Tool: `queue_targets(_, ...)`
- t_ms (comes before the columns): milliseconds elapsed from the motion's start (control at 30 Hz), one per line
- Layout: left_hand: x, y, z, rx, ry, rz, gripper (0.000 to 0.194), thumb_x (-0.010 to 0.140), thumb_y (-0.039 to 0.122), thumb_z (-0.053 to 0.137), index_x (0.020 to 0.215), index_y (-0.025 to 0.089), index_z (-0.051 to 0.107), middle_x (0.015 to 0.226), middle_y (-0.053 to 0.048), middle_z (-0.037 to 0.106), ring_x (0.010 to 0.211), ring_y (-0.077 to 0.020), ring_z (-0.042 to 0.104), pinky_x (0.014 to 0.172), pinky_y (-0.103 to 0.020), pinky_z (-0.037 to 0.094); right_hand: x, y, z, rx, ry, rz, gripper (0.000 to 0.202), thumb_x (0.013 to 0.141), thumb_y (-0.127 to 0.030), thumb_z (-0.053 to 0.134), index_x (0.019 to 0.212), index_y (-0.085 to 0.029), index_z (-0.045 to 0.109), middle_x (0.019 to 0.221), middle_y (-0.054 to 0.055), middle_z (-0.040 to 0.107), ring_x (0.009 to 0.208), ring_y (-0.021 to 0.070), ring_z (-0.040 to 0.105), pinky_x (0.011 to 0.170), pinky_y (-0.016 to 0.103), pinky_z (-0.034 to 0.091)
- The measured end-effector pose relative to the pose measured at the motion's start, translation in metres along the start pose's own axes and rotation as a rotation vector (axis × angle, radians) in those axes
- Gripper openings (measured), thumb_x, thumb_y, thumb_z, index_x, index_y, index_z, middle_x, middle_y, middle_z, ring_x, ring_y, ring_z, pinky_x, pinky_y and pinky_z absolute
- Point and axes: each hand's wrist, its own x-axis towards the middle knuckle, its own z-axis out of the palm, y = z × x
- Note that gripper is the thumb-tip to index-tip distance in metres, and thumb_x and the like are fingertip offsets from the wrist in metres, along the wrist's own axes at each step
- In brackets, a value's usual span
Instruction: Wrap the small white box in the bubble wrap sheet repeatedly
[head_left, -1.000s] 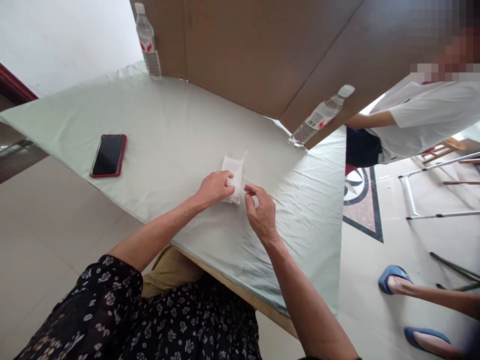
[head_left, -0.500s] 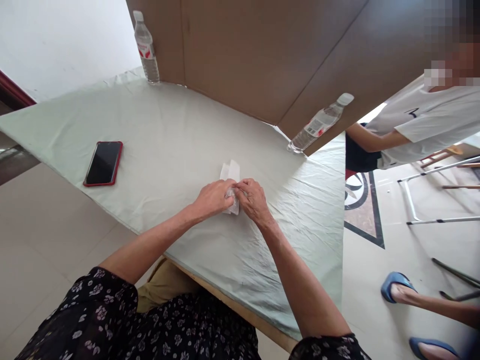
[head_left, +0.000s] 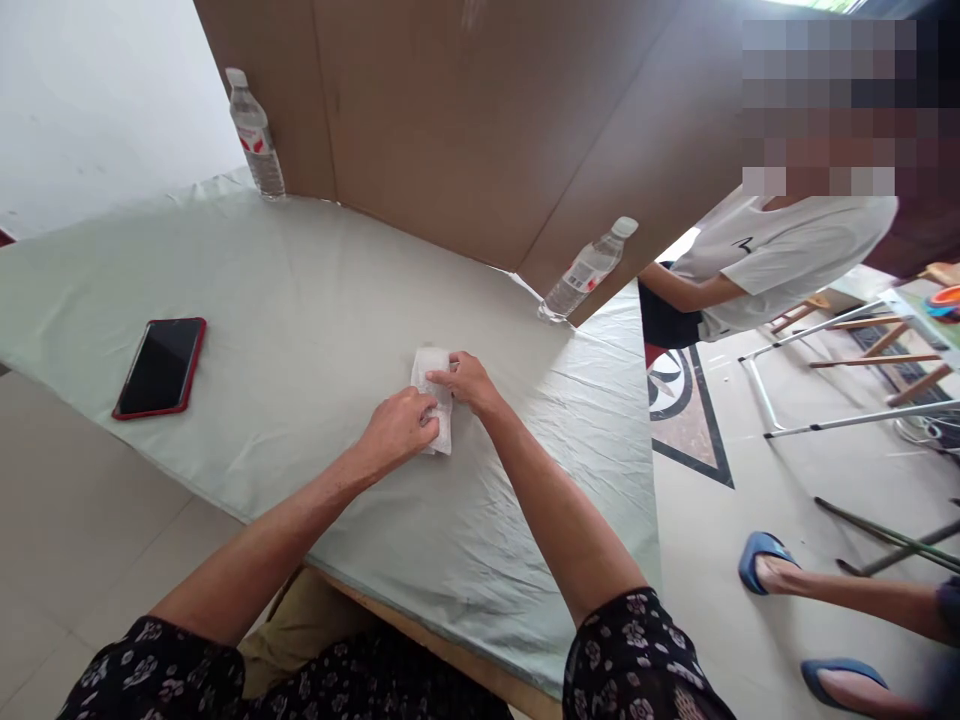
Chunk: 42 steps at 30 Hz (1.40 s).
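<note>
A small white folded piece, like tissue or cloth [head_left: 442,432], lies on the pale green tablecloth [head_left: 300,310] in front of me. My left hand [head_left: 405,422] has its fingers curled on the left edge of the white piece, pinching it. From the upper right, my right hand [head_left: 466,382] grips the far part of the same piece between thumb and fingers. Both hands are close together but apart from each other.
A phone in a red case [head_left: 160,367] lies at the left. Two water bottles [head_left: 257,140] [head_left: 589,270] stand against a brown board [head_left: 450,120] at the back. Beyond the table's right side are a person in a white shirt [head_left: 787,245] and a metal frame [head_left: 765,390].
My right hand has moved from my left hand's fingertips to the far part of the white piece, which now looks flatter. The camera view has shifted.
</note>
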Motion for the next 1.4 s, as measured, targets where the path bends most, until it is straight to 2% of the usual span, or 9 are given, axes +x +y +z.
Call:
queue_targets(200,-0.001,0.002,-0.001,-0.008,0.027,-0.012,0.017,0.084,0.019,0.051,0.082,0.018,0.068,0.081,-0.004,0.060,0.074,-0.0180,0.057,0.067,-0.029,0.040,-0.003,-0.010,0.004,0.250,-0.168,-0.047,0.031,0.057,-0.042,0.075,0.073,-0.017,0.066,0.067,-0.002,0.062,0.064,0.0147,0.055,0.060,0.027,0.043)
queue_targets(433,-0.006,0.000,0.011,-0.075,0.134,-0.086,0.016,0.086,0.019,0.058,0.101,0.018,0.062,0.091,-0.004,0.063,0.083,-0.0183,0.060,0.078,-0.030,0.047,-0.035,-0.017,-0.010,0.461,-0.230,-0.149,0.028,0.062,-0.044,0.078,0.071,-0.018,0.070,0.068,-0.001,0.064,0.066,0.0152,0.056,0.065,0.029,0.044)
queue_targets(567,-0.012,-0.003,0.020,-0.106,0.316,-0.178,0.029,0.082,0.025,0.067,0.107,0.019,0.055,0.107,-0.007,0.063,0.099,-0.0215,0.061,0.090,-0.035,0.048,-0.062,-0.018,-0.015,0.329,-0.176,-0.303,0.022,0.073,-0.041,0.073,0.071,-0.020,0.071,0.072,-0.001,0.065,0.072,0.0162,0.058,0.071,0.030,0.046)
queue_targets(700,-0.016,-0.005,0.026,-0.125,0.405,-0.108,0.041,0.085,0.027,0.065,0.123,0.019,0.052,0.123,-0.012,0.058,0.115,-0.0253,0.057,0.099,-0.039,0.046,-0.089,-0.009,-0.010,0.169,-0.095,-0.459,0.022,0.083,-0.041,0.065,0.074,-0.023,0.073,0.089,0.003,0.072,0.086,0.0197,0.066,0.084,0.034,0.052)
queue_targets(900,-0.011,-0.018,0.026,-0.191,0.300,0.073,0.013,0.086,0.019,0.058,0.098,0.019,0.063,0.114,-0.010,0.063,0.113,-0.0219,0.059,0.100,-0.037,0.047,-0.116,0.015,0.001,0.069,0.018,-0.558,0.022,0.089,-0.030,0.056,0.098,-0.030,0.077,0.113,0.003,0.075,0.110,0.0214,0.068,0.102,0.040,0.052)
queue_targets(967,-0.013,-0.027,0.021,-0.247,0.245,0.158,0.018,0.084,0.018,0.058,0.100,0.017,0.064,0.109,-0.010,0.066,0.110,-0.0217,0.061,0.100,-0.037,0.049,-0.120,0.020,0.002,0.023,0.012,-0.599,0.026,0.090,-0.027,0.054,0.104,-0.030,0.076,0.116,0.003,0.075,0.117,0.0218,0.067,0.106,0.043,0.051)
queue_targets(1133,-0.032,-0.051,0.012,-0.167,0.063,0.360,0.062,0.075,0.021,0.067,0.136,0.015,0.054,0.149,-0.019,0.048,0.143,-0.0310,0.042,0.118,-0.048,0.036,-0.124,0.034,0.002,-0.130,0.015,-0.815,0.035,0.086,-0.025,0.061,0.120,-0.024,0.069,0.130,0.009,0.070,0.130,0.0256,0.059,0.111,0.049,0.047)
queue_targets(1267,-0.037,-0.055,0.019,-0.079,0.102,0.377,0.067,0.075,0.014,0.064,0.141,0.015,0.049,0.157,-0.021,0.038,0.147,-0.0313,0.037,0.120,-0.050,0.034,-0.119,0.047,0.009,-0.227,0.011,-0.904,0.044,0.085,-0.016,0.055,0.127,-0.023,0.064,0.138,0.010,0.064,0.138,0.0254,0.052,0.115,0.052,0.043)
queue_targets(1400,-0.025,-0.046,0.024,-0.163,0.189,0.326,0.060,0.072,0.004,0.057,0.130,0.016,0.057,0.145,-0.017,0.055,0.135,-0.0263,0.051,0.113,-0.044,0.043,-0.112,0.044,0.009,-0.193,0.027,-0.840,0.042,0.084,-0.013,0.051,0.121,-0.025,0.067,0.135,0.009,0.066,0.135,0.0244,0.055,0.114,0.050,0.043)
